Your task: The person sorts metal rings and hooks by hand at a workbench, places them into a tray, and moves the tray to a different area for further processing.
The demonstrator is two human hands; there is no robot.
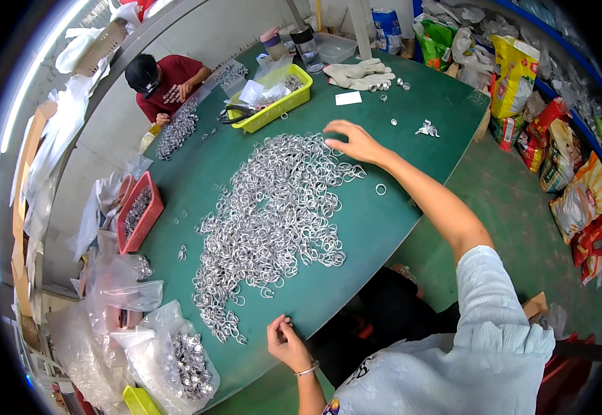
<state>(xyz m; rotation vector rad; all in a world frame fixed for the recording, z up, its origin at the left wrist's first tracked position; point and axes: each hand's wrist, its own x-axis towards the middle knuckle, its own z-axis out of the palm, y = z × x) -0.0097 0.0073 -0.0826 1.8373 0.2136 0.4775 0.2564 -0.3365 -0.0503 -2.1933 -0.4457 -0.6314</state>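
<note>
Now right hand (356,142) touches rings (273,214)

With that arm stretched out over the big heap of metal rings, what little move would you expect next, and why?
Probably the right hand drops its fingers onto the far edge of the ring pile and draws some rings closer. It hovers open just over that edge, while the left hand rests at the near table edge, away from the rings.

Bright, evenly lit fisheye view with a dark rounded rim.

Light is soft and white, with glowing strips along the far left edge; shadows under the hands are faint. The heap of metal rings (273,214) glints on the green surface (384,228). Straight edges bow outward, and corners fall into black. The centre is sharp; edges smear slightly.
</note>
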